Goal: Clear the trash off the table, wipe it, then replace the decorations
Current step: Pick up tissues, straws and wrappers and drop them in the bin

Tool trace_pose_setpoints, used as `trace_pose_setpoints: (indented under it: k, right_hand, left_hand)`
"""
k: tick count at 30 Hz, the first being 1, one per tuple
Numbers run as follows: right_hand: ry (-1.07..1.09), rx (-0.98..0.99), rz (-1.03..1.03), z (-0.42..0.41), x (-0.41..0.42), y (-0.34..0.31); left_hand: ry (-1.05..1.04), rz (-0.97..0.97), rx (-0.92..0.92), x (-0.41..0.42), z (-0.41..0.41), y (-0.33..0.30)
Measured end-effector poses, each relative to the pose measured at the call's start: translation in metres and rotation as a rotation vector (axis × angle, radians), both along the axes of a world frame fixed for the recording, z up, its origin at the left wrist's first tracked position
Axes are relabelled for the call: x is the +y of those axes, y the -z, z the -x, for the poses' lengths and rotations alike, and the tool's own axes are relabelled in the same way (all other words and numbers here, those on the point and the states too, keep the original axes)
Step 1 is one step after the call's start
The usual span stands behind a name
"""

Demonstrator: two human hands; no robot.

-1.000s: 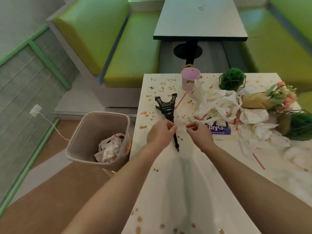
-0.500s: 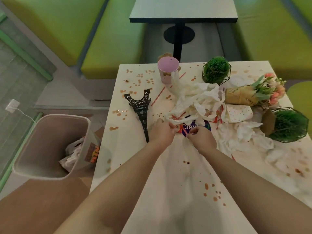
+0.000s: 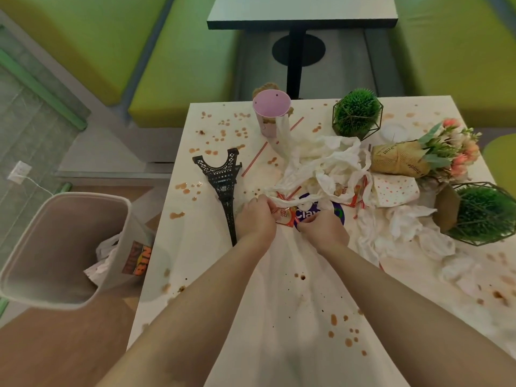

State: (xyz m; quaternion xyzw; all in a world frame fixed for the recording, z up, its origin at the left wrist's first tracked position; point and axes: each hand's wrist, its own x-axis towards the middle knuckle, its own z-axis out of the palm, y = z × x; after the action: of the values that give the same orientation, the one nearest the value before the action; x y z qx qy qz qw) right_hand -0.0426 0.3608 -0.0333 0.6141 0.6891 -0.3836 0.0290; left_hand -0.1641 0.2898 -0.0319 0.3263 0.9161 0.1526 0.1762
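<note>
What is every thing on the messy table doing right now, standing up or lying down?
Black Eiffel Tower model: lying flat.
Pink paper cup: upright, empty.
Paper-wrapped pink flower bouquet: lying down.
White crumpled plastic bag: gripped by left hand and right hand.
Grey trash bin: open, partly filled.

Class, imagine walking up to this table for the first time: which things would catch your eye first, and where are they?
Probably the heap of crumpled white napkins and wrappers at the table's middle, where the left hand and right hand grip its near edge. Next, the black Eiffel Tower model lying flat left of the heap, and brown spatters across the white table.
</note>
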Motion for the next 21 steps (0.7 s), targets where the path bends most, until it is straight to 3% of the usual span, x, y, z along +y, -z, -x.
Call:
trace_pose_setpoints:
  k: [13,21]
  right_hand:
    - [-0.043,-0.101,-0.008,-0.006,-0.005,-0.009]
    - [0.082,0.212,-0.012,-0.025,-0.031,-0.009]
  left_hand:
    - [-0.06,0.01,-0.077,-0.021,-0.004,0.001]
    - [-0.014,0.027,-0.157,-0.047,-0.009,0.001]
